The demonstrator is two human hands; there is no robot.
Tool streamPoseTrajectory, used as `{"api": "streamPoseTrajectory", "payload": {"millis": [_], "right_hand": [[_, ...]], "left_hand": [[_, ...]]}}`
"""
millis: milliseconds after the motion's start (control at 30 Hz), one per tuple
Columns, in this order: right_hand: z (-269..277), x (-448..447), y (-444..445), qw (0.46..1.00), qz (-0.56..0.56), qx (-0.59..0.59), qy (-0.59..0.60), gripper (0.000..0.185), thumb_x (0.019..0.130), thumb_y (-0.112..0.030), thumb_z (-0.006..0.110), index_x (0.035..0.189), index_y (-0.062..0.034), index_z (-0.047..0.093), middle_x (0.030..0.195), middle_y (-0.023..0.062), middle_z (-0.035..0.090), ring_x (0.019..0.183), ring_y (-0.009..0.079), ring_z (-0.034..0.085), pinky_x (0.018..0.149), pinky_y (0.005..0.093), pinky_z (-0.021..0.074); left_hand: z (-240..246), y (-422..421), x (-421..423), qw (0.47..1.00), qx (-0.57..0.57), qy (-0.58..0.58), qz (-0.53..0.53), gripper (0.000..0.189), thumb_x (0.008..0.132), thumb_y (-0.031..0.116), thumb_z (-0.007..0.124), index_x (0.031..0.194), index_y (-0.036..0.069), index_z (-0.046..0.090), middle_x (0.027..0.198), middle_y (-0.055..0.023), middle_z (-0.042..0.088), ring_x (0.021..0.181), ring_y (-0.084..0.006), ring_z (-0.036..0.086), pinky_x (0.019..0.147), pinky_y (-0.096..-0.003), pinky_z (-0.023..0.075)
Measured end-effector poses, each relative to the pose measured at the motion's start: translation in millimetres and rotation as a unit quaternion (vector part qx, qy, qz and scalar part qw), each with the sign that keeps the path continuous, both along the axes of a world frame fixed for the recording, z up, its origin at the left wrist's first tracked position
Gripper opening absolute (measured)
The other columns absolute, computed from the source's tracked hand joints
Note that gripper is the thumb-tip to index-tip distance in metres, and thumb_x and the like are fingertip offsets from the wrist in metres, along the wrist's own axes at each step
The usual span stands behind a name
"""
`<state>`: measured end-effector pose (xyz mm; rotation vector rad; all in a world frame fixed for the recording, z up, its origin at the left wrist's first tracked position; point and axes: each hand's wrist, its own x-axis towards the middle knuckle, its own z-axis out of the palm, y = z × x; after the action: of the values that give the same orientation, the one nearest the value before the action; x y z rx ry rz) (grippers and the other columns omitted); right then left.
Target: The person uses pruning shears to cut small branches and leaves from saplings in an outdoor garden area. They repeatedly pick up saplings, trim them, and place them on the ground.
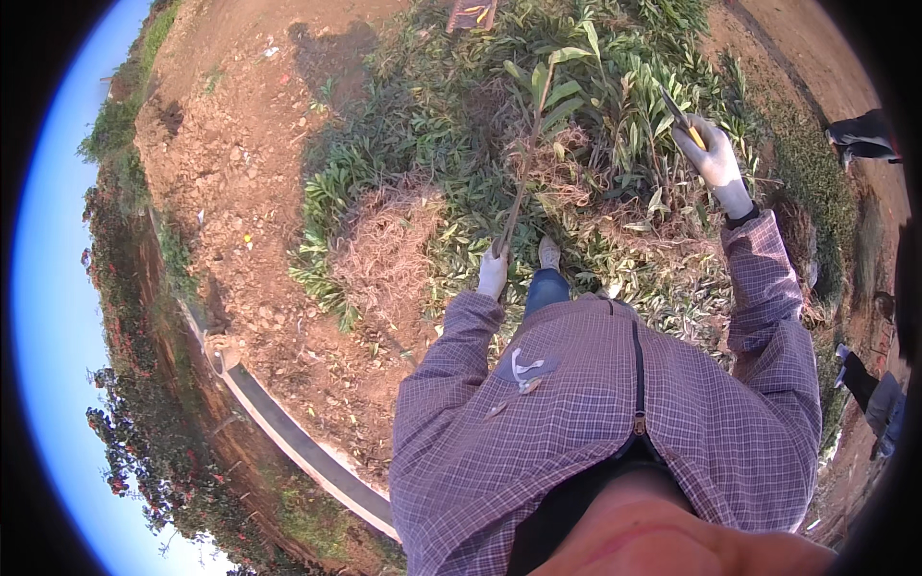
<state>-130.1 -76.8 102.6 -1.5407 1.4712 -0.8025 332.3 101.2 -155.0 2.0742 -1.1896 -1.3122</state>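
My left hand [493,272], in a white glove, is closed around the lower end of several long thin plant stems [529,162], whose leafy tops reach up and away to the right. At the right, my gloved right hand [709,153] grips a knife [675,108] with a yellow and black handle, its dark blade pointing up and to the left. Between and beyond the hands lie heaps of cut leafy green stalks [627,122]. A tangle of reddish-brown roots [389,245] lies left of my left hand, and another bundle of roots [565,169] is between the hands.
Bare stony soil [245,180] stretches to the left, with a concrete-edged channel [310,439] at lower left. A reddish rack-like object [472,13] stands at the top. Two people are partly visible at the right, by a leg [864,135] and by clothing [884,410].
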Motion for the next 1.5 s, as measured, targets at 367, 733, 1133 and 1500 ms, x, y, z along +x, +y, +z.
{"api": "streamPoseTrajectory", "payload": {"millis": [367, 733, 1133, 1500], "right_hand": [[-90, 126, 142, 0.888, 0.031, 0.454, -0.072, 0.032, 0.097, -0.032, 0.072, 0.105, -0.0015, 0.065, 0.084, 0.0026, 0.063, 0.071, 0.0111, 0.06, 0.068, 0.0284, 0.0512], [-49, 128, 164, 0.873, 0.313, 0.318, -0.196, 0.048, 0.087, -0.03, 0.081, 0.118, -0.0017, 0.058, 0.095, 0.011, 0.064, 0.086, 0.0203, 0.062, 0.081, 0.0367, 0.0522], [-85, 69, 221, 0.898, 0.091, 0.338, -0.265, 0.046, 0.086, -0.032, 0.082, 0.112, -0.0034, 0.057, 0.093, 0.012, 0.065, 0.086, 0.0231, 0.064, 0.08, 0.0395, 0.0526], [-187, -28, 315, 0.814, -0.408, 0.405, -0.083, 0.058, 0.082, -0.027, 0.086, 0.12, 0.0039, 0.056, 0.109, 0.0159, 0.067, 0.1, 0.0221, 0.065, 0.091, 0.0365, 0.0517]], "left_hand": [[-68, -281, 272, 0.917, -0.072, -0.023, 0.392, 0.077, 0.092, 0.048, 0.075, 0.144, -0.005, 0.054, 0.128, -0.0208, 0.069, 0.113, -0.0328, 0.064, 0.101, -0.0411, 0.0484], [-181, -242, 109, 0.958, 0.122, 0.166, 0.201, 0.026, 0.101, 0.022, 0.063, 0.122, 0.009, 0.067, 0.102, -0.0035, 0.069, 0.078, -0.0155, 0.065, 0.063, -0.0315, 0.0522], [-187, -203, -321, 0.929, 0.129, 0.294, -0.182, 0.039, 0.098, 0.031, 0.074, 0.126, 0.005, 0.069, 0.126, -0.013, 0.067, 0.109, -0.0225, 0.066, 0.092, -0.0348, 0.053], [-230, -196, -488, 0.949, 0.247, -0.112, -0.16, 0.077, 0.076, 0.046, 0.086, 0.12, -0.014, 0.067, 0.121, -0.0258, 0.073, 0.11, -0.0362, 0.07, 0.099, -0.0432, 0.0518]]}}
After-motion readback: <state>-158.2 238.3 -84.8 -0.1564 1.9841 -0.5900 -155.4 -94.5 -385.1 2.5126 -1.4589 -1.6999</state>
